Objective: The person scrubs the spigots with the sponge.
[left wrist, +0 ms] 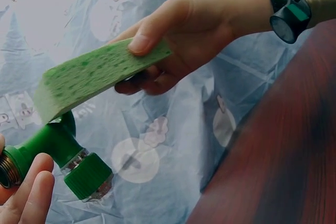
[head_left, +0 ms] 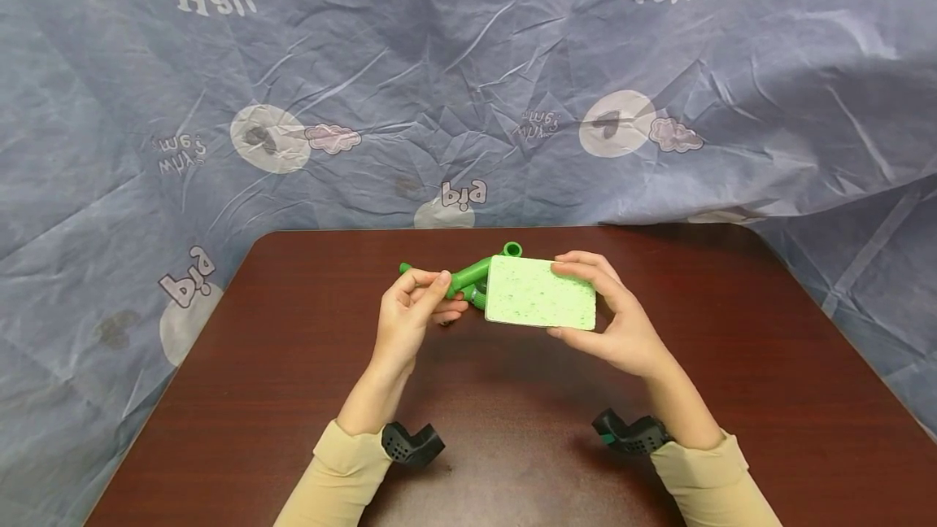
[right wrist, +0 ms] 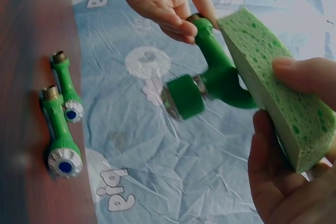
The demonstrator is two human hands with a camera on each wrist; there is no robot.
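My left hand (head_left: 404,311) pinches a green faucet (head_left: 472,273) by its threaded brass end, above the table. The faucet has a curved spout and a ribbed green knob (left wrist: 88,177) with a silvery end. In my right hand (head_left: 625,328) is a light green, rectangular sponge (head_left: 540,293), gripped between thumb and fingers. Its far edge meets the faucet's body in both wrist views; whether they press together I cannot tell. From the head, the sponge covers part of the faucet.
Two similar green faucets lie on the brown table, a nearer one (right wrist: 59,124) and a farther one (right wrist: 65,80), with blue-centred silver knobs. A blue-grey printed cloth (head_left: 439,88) hangs behind the table (head_left: 293,397). Black wrist cameras sit on both forearms.
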